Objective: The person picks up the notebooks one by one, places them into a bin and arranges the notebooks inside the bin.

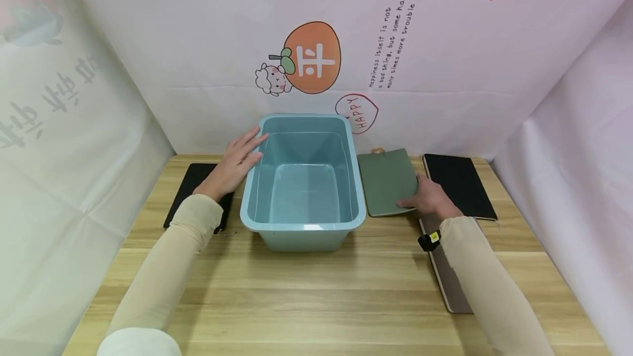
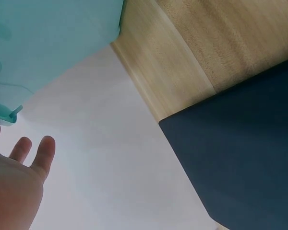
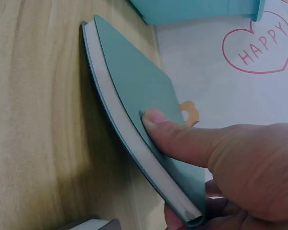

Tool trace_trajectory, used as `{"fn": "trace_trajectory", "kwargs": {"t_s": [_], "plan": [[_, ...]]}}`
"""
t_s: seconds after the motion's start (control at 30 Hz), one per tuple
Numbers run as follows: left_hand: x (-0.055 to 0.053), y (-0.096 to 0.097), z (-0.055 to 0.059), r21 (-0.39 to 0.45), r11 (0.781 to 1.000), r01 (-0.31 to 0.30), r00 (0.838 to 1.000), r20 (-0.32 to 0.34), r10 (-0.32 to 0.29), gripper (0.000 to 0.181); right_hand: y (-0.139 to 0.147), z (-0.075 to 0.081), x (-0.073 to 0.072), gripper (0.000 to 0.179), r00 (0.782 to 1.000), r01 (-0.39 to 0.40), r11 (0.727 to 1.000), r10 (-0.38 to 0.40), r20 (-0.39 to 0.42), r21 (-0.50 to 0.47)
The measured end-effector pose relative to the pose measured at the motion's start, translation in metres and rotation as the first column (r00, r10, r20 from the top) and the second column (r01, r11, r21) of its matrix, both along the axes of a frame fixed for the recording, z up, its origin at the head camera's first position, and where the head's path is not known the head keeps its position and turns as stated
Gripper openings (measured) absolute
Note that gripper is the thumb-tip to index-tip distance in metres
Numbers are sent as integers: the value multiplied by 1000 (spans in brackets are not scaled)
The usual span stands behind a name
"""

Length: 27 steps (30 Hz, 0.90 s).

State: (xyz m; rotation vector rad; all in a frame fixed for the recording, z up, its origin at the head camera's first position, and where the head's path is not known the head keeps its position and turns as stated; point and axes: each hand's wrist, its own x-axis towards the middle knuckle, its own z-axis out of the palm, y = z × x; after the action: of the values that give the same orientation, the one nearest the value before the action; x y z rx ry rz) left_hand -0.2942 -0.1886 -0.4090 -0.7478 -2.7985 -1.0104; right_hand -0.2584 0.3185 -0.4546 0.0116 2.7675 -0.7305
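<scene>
A green soft-cover notebook [image 1: 388,183] lies right of the blue plastic basin [image 1: 303,227]. My right hand [image 1: 429,198] pinches its right edge, thumb on the cover and fingers beneath. In the right wrist view the notebook [image 3: 134,81] bends, its near end lifted off the table. My left hand [image 1: 233,165] rests at the basin's left rim with its fingers extended. The left wrist view shows the hand [image 2: 17,184] with fingers spread near the rim, some of them cut off by the frame. Beneath the left forearm, a black notebook [image 1: 190,188] lies partly hidden.
Another black notebook [image 1: 457,185] lies at the back right. A grey-brown notebook [image 1: 452,284] is partly covered by the right forearm. White printed cloth [image 1: 435,59] hangs behind and along both sides of the wooden table [image 1: 306,301].
</scene>
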Motion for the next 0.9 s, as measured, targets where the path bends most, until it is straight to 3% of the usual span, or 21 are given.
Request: {"fn": "trace_trajectory", "kwargs": {"t_s": [0.17,0.27,0.43,0.77,0.9], "plan": [[1,0,0,4,1000,-6,1000,6,6,54,1,1,1,103,1000,0,999,0,-19,-32],[1,0,-1,9,1000,-9,1000,8,9,54,1,2,3,101,1000,27,989,-25,17,-147],[0,1,-1,13,1000,-8,1000,12,8,54,-1,5,8,95,992,109,914,-73,105,-392],[-1,1,0,23,1000,-14,1000,15,14,53,-2,10,16,76,994,112,850,-85,75,-515],[-1,1,-1,21,1000,-15,1000,19,15,53,-3,8,20,75,990,143,805,-123,73,-576]]}}
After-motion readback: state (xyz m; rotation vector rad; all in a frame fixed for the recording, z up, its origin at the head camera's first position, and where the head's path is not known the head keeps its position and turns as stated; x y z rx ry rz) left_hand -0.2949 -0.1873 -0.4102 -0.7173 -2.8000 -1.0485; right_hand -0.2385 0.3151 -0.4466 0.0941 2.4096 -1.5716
